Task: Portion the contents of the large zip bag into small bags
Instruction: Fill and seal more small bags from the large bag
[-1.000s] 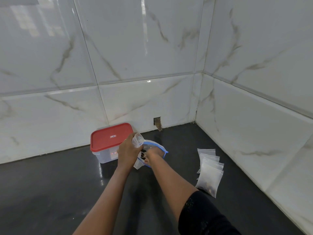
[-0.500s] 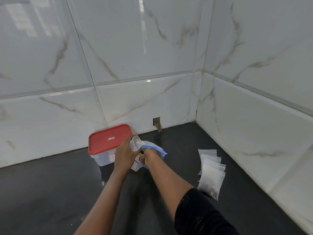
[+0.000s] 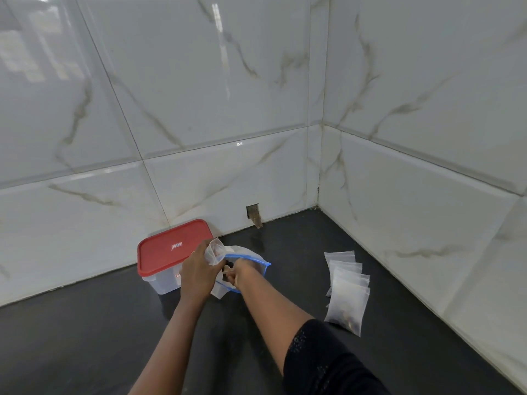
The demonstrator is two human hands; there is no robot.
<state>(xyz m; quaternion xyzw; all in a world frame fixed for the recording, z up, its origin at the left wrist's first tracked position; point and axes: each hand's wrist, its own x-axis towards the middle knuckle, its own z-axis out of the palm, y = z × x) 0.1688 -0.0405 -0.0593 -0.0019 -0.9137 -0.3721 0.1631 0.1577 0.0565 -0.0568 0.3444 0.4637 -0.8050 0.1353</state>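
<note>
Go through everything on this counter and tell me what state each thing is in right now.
Box: red lid on, shut.
Large bag: mouth open, right hand in it.
Small bag: mouth open, gripped by left hand.
Bag row: lying flat, overlapping; nearest holds dark bits.

— What's blocking me?
— I see the red-lidded box point(image 3: 171, 252) just left of the large zip bag point(image 3: 253, 259), with the back wall point(image 3: 228, 181) close behind both.
— And rightward?
— Open counter point(image 3: 296, 275), then the small bags point(image 3: 346, 295) piled near the side wall point(image 3: 413, 223).
</note>
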